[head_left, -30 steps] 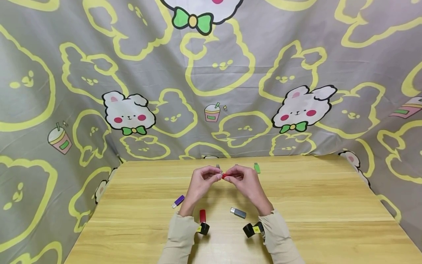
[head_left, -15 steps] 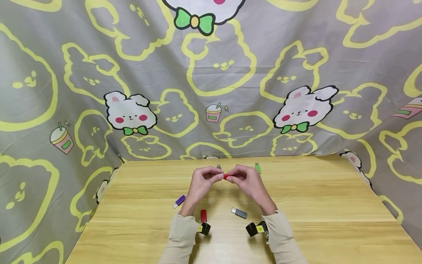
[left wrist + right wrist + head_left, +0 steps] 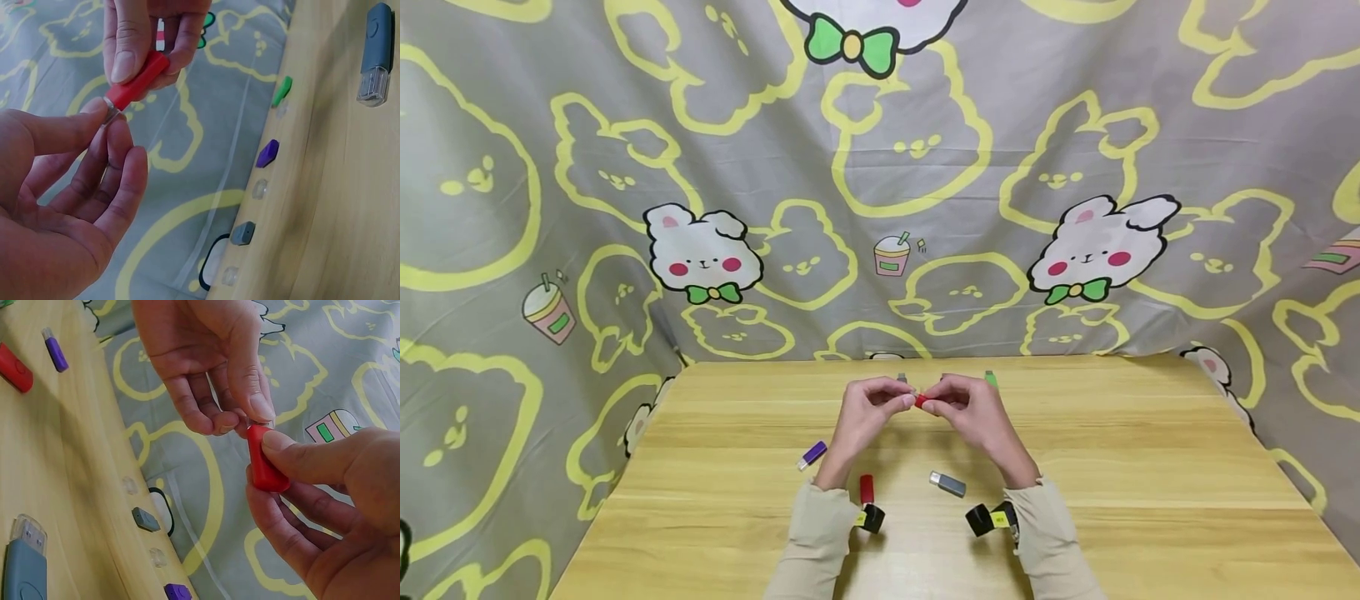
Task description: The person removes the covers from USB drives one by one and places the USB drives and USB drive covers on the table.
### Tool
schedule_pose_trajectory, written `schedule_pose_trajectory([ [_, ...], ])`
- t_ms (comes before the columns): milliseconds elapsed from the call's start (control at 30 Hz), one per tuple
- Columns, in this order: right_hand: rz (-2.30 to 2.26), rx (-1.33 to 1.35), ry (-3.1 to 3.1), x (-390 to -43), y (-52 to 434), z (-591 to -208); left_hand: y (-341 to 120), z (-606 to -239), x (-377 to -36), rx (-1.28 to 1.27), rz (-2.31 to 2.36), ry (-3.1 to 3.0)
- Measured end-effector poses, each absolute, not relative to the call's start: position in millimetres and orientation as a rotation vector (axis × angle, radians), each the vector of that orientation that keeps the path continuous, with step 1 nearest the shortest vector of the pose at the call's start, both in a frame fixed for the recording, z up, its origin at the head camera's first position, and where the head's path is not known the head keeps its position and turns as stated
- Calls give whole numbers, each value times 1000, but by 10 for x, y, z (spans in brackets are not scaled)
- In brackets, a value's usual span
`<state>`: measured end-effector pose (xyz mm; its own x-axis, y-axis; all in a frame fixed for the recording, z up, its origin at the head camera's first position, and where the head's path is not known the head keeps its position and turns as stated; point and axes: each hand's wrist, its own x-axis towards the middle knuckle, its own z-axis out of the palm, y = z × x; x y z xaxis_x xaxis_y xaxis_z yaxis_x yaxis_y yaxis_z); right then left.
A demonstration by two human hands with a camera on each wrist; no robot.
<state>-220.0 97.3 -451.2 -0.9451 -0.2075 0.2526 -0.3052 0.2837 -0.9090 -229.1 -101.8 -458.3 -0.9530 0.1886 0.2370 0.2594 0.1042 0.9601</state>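
Note:
Both hands meet above the middle of the wooden table (image 3: 1112, 467). My right hand (image 3: 936, 403) pinches the body of a red USB stick (image 3: 919, 401) between thumb and fingers. My left hand (image 3: 901, 401) pinches the stick's plug end. In the left wrist view the left hand (image 3: 107, 122) holds the silvery tip, and the right hand (image 3: 145, 62) grips the red USB stick (image 3: 139, 80) from above. The right wrist view shows the right hand (image 3: 281, 464) round the red USB stick (image 3: 265, 464) and the left hand (image 3: 245, 415) at its top end.
On the table near my wrists lie a purple stick (image 3: 812, 455), a second red stick (image 3: 867, 488) and a grey stick (image 3: 947, 484). Green (image 3: 282, 89), purple (image 3: 267, 153) and grey (image 3: 242, 232) caps and clear caps line the far edge. A patterned cloth (image 3: 880, 167) hangs behind.
Both hands keep their pinch on the red stick and stay close together. The view has drifted slightly; nothing on the table has moved.

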Motion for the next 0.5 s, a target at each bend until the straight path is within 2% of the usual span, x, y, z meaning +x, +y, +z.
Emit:
schedule_pose_trajectory([
  [367, 1750, 515, -2452, -2185, 1021, -4476, -988, -4562, -2284, -434, -2006, -2332],
  [500, 1672, 479, -2519, -2185, 1123, -4478, -1049, -4536, -2273, -344, -2011, -2258],
])
